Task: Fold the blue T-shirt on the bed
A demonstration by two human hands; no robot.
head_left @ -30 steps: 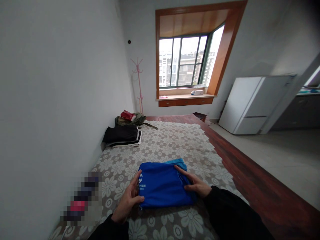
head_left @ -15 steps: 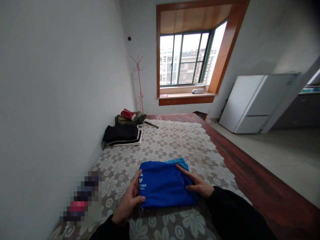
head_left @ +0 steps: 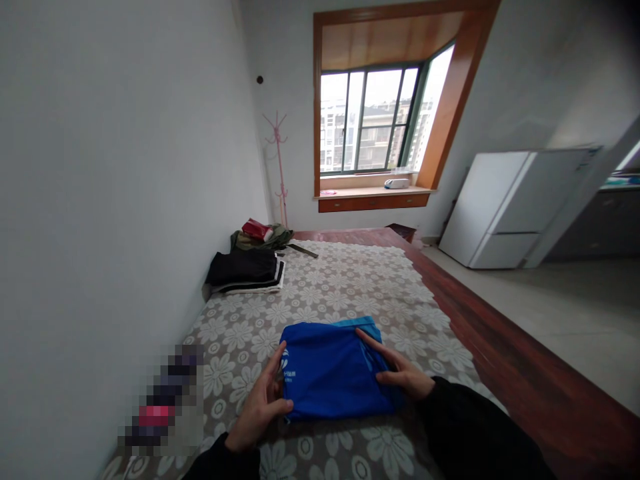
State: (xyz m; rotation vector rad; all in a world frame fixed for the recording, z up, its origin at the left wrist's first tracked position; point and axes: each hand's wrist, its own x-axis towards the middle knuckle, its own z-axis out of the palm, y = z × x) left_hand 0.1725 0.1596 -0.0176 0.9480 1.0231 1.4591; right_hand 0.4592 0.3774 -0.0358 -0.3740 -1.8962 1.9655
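Note:
A folded blue garment (head_left: 333,373) with white print at its left edge and a lighter blue strip at its top right sits low in the middle of the head view. My left hand (head_left: 263,397) grips its left side, the thumb on top and the other fingers along the edge. At the opposite side my right hand (head_left: 400,373) holds it, with the index finger stretched over the upper right corner and the thumb pressed on the cloth. Some fingers of both hands are hidden under the fabric. Beneath lies a grey-brown floral cover (head_left: 370,280).
A stack of folded dark clothes (head_left: 243,268) lies by the left wall, with a green bag (head_left: 285,237) and a red packet (head_left: 257,230) behind it. A pixelated patch (head_left: 165,397) is at lower left. Beyond stand a pink coat rack (head_left: 280,160) and a white fridge (head_left: 515,207).
The blue garment and both hands have shifted very slightly to the right. Both hands keep the same hold on it.

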